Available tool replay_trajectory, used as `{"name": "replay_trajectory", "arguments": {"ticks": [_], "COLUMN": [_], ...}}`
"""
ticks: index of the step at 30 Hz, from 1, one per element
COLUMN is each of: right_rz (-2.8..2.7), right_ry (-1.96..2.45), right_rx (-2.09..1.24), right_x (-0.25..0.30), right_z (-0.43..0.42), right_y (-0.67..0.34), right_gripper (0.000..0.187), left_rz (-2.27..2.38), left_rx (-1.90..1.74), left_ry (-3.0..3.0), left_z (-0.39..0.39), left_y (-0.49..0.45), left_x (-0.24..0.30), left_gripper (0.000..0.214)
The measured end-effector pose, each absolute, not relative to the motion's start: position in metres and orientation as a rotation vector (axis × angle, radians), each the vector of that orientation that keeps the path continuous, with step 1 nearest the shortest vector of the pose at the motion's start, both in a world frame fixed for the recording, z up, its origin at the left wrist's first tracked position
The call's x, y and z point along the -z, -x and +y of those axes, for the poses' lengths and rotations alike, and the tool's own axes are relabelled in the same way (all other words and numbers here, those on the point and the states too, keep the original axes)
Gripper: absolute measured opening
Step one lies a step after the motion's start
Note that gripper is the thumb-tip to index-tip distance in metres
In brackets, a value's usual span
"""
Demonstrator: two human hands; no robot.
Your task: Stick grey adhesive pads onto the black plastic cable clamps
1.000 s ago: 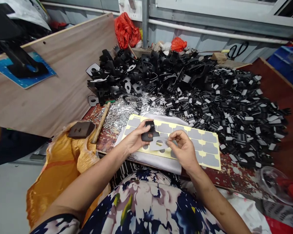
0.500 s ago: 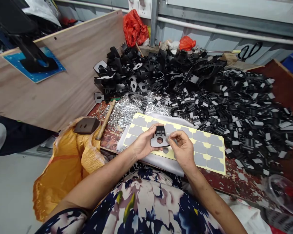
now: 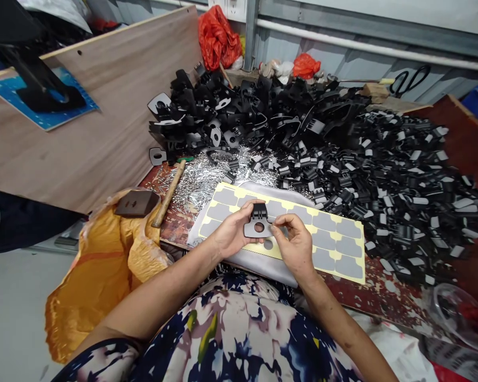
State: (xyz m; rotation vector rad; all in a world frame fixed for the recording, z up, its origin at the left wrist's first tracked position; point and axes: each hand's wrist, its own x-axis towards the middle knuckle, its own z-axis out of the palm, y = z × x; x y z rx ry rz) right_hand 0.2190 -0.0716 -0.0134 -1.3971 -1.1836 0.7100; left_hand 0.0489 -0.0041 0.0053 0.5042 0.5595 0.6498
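My left hand (image 3: pixel 236 231) is closed round a black plastic bracket (image 3: pixel 258 211) with a grey, holed pad (image 3: pixel 252 229) on its flat face. The bracket's hinge knuckles point up, above the pad. At its right edge, the thumb and forefinger of my right hand (image 3: pixel 293 239) are pinched on a thin metal pin, mostly hidden by the fingertips. Below both hands lies a yellow sheet of grey stickers (image 3: pixel 324 239) on a grey cloth (image 3: pixel 258 262).
Loose metal pins (image 3: pixel 201 180) lie behind the sheet, beside a wooden-handled hammer (image 3: pixel 171 193). Black plastic parts (image 3: pixel 263 106) are heaped at the back, smaller black pieces (image 3: pixel 402 185) at right. A wooden board (image 3: pixel 115 101) walls the left; an orange sack (image 3: pixel 99 281) hangs below it.
My right fingertips have come in slightly closer to the bracket's hinge, and less of the pin shows. The view has shifted a little; my left hand keeps its hold.
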Motion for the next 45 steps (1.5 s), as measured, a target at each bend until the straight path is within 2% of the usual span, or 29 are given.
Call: {"name": "replay_trajectory", "arguments": {"ticks": [5,10,14,17,20,23,25,27,29,30,33,35,38,41,43,45], "right_rz": [-1.241,-1.415,-1.611,-1.634,-1.646,-1.849,-1.904,-1.861,-1.802,-1.758,-1.7,-1.794,-1.962,-1.912,-1.824,-1.775], "right_ry": [1.415,1.434,1.49,1.654,1.698,1.514,1.456,1.55,1.701,1.77,1.943,2.013,2.04,2.034,1.986,1.872], "right_rx": [-0.66,-0.48,-0.257,-0.168,-0.479,-0.927,-1.022,-0.809,-0.314,-0.077,0.353,0.457,0.506,0.58,0.618,0.564], "right_x": [0.014,0.008,0.008,0.008,0.005,-0.006,-0.02,-0.039,-0.058,-0.065,-0.077,-0.076,-0.072,-0.072,-0.074,-0.072], "right_z": [-0.073,-0.076,-0.083,-0.086,-0.082,-0.061,-0.031,0.011,0.058,0.081,0.138,0.161,0.171,0.152,0.125,0.089], "right_y": [-0.22,-0.213,-0.209,-0.219,-0.237,-0.263,-0.285,-0.31,-0.335,-0.345,-0.364,-0.367,-0.369,-0.378,-0.383,-0.377], "right_gripper": [0.008,0.01,0.017,0.038,0.05,0.029,0.013,0.015,0.015,0.021,0.051,0.063,0.052,0.047,0.049,0.05], "left_rz": [0.573,0.623,0.827,0.864,0.816,0.701,0.719,0.808,0.812,0.778,0.759,0.808,0.833,0.782,0.74,0.708], "left_rx": [-0.648,-0.731,-0.906,-0.91,-0.746,-0.435,-0.303,-0.418,-0.838,-1.045,-1.369,-1.229,-0.746,-0.595,-0.584,-0.592], "left_ry": [-0.521,-0.744,-0.967,-1.058,-1.076,-1.0,-0.961,-0.982,-0.993,-0.98,-0.911,-0.906,-0.873,-0.804,-0.787,-0.787], "left_z": [-0.005,-0.013,-0.02,-0.025,-0.029,-0.022,-0.002,0.03,0.067,0.084,0.11,0.104,0.075,0.042,0.028,0.02], "left_y": [-0.048,-0.058,-0.062,-0.057,-0.047,-0.032,-0.018,-0.002,0.015,0.022,0.031,0.026,0.011,-0.004,-0.012,-0.02], "left_x": [-0.007,-0.005,-0.003,0.0,0.003,-0.004,-0.024,-0.058,-0.1,-0.118,-0.145,-0.131,-0.077,-0.027,-0.013,-0.013], "left_gripper": [0.047,0.062,0.046,0.041,0.042,0.053,0.064,0.079,0.097,0.098,0.075,0.061,0.048,0.032,0.033,0.045]}}
